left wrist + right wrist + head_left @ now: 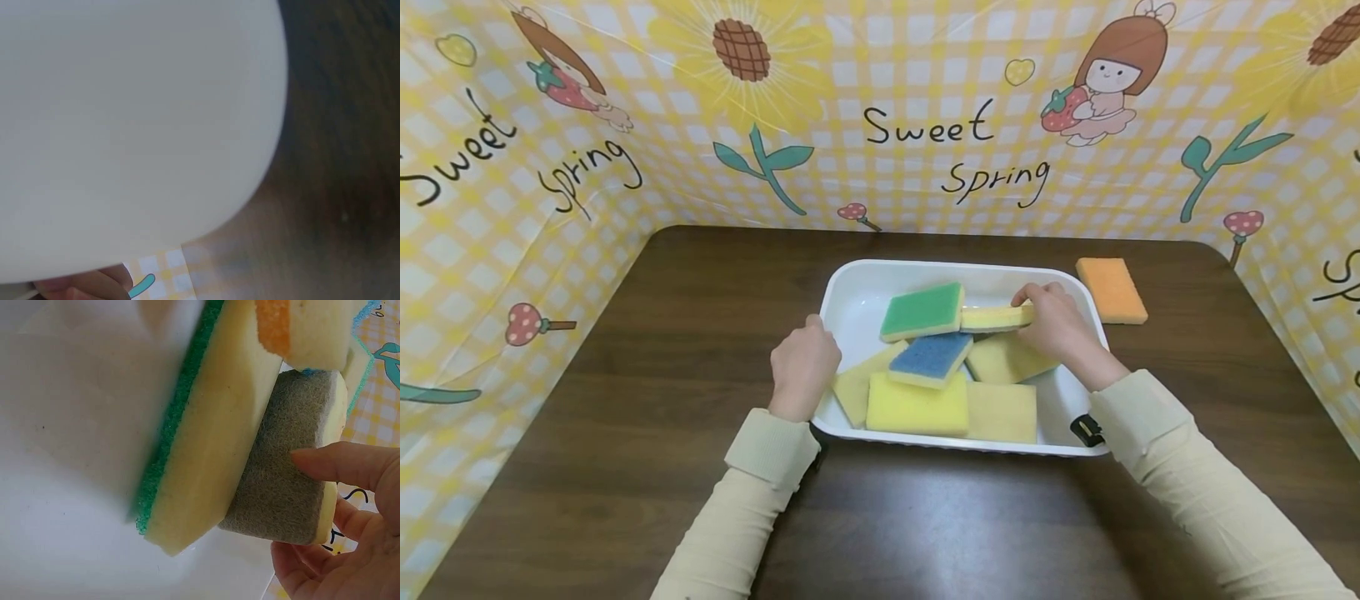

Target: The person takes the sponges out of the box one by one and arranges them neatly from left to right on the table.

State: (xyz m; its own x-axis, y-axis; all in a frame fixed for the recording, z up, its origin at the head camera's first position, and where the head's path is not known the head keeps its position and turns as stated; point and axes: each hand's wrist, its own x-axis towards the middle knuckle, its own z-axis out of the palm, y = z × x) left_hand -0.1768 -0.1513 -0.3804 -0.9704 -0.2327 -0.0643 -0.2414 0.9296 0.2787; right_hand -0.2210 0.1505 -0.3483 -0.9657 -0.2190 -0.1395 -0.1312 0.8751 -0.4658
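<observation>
A white tray (pixel 925 265) holds several sponges. At its left rim my left hand (pixel 806 367) grips the edge; in the left wrist view the tray's wall (pixel 144 137) hides most of that hand (pixel 94 284). Inside the right part of the tray, my right hand (pixel 1054 323) pinches a sponge with a grey scouring side (pixel 281 462), thumb on the grey face. That sponge appears edge-on (pixel 996 318) from the head. Against its left end leans a green-topped sponge (pixel 922 312). A blue-topped sponge (pixel 931 358) lies just below, over a bright yellow sponge (pixel 917 406).
Pale yellow sponges (pixel 1002 412) lie along the tray's near side. An orange sponge (pixel 1112 290) rests on the dark wooden table (pixel 685 333), beyond the tray's right corner. Yellow checked cloth (pixel 925 67) hangs around the table's back and sides.
</observation>
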